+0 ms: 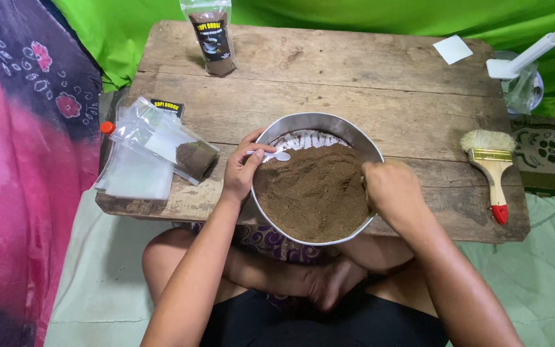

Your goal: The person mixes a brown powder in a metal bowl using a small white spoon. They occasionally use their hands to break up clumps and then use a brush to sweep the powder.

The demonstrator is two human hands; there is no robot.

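- The left hand (242,170) pinches a small white spoon (276,155) between thumb and fingers at the left rim of the bowl (361,138); the spoon's head lies over the bare patch of the bowl's bottom.
- The right hand (390,189) is curled over the bowl's right rim, fingers clenched down on the edge.
- The bowl is round, of grey metal, tilted toward the person and hanging partly over the near edge of the table (367,83).
- Brown powder (316,193) fills most of the bowl, heaped to the near side; a pale crescent of bare metal shows at the far side.
- To the left of the bowl, on the table's left end, lies a pile of clear bags (142,154); one of them, just beside the left hand, holds a little brown powder in its corner.
- At the table's far edge stands a filled pouch (212,38), clear above and dark below.
- A brush (493,167) with pale bristles, a wooden handle and a red tip lies at the right end, well apart from the bowl.
- A small white card (452,49) lies at the far right corner.
- The person sits cross-legged, knees under the table.
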